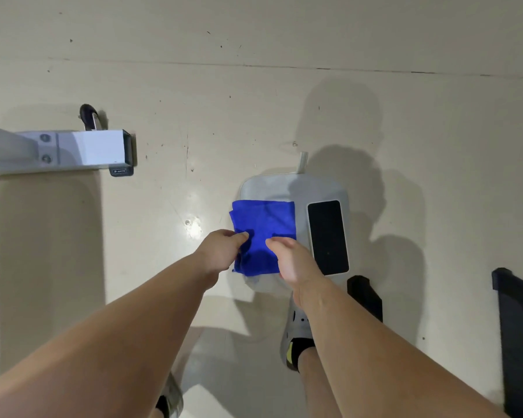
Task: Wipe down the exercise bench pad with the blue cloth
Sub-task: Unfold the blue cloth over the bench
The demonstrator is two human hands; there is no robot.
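A folded blue cloth lies on the left half of a light grey bench pad just ahead of my feet. My left hand pinches the cloth's near left edge. My right hand rests on its near right corner, fingers curled onto the fabric. A black phone lies face up on the pad's right side, beside the cloth.
A white metal frame beam with a small black wheel juts in from the left over the beige floor. Black equipment parts stand at the right edge. My shoe is under the pad's near end.
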